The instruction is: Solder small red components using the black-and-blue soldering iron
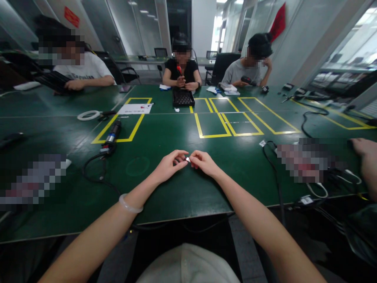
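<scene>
bare left hand, bare right hand, arms uncovered to the elbow, slim pale translucent bangle on the left wrist, white fabric of own clothing at bottom centre

glossy green table, shiny metal small part, smooth translucent bangle, paper sheet

Small part over table — tool left

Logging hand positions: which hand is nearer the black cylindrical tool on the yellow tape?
Left. The left hand is right of the black cylindrical tool, apart from it; the right hand sits farther right, both pinching a small silvery part.
</scene>
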Motion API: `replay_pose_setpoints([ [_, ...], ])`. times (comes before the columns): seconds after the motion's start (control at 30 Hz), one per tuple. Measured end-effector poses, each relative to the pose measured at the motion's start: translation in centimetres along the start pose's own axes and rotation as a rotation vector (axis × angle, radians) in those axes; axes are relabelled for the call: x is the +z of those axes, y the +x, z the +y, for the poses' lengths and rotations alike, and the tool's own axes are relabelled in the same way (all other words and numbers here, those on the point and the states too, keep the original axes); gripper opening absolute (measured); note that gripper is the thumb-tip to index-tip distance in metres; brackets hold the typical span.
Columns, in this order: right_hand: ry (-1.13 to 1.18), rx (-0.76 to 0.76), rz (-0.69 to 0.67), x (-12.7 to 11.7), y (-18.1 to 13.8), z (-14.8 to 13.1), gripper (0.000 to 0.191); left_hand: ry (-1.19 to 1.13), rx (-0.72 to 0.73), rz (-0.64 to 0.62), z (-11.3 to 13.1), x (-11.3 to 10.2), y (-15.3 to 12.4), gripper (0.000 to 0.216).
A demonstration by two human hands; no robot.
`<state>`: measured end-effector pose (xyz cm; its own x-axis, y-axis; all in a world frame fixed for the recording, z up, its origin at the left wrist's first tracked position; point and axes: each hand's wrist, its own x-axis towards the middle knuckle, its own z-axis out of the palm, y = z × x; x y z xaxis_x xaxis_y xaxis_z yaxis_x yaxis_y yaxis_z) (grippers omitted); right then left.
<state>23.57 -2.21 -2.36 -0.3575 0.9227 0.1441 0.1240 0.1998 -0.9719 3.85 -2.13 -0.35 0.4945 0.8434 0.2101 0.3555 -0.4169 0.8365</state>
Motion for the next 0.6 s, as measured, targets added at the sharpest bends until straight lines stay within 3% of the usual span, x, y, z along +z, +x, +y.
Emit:
replay_pose_setpoints([
  [0.17,0.041,-0.003,-0.014,0.16,0.01,0.06,0.025,0.103,0.048,0.021,0.4,-0.09,-0.14,0.021],
  [0.37,0.079,-0.119,-0.005,0.15,0.02,0.17,0.028,0.096,0.011,0.031,-0.05,-0.51,0.05,0.025],
  [0.6,0.001,-0.077,-0.006,-0.15,0.19,0.67,0.023,0.114,0.02,0.029,-0.22,-0.92,0.1,0.031],
])
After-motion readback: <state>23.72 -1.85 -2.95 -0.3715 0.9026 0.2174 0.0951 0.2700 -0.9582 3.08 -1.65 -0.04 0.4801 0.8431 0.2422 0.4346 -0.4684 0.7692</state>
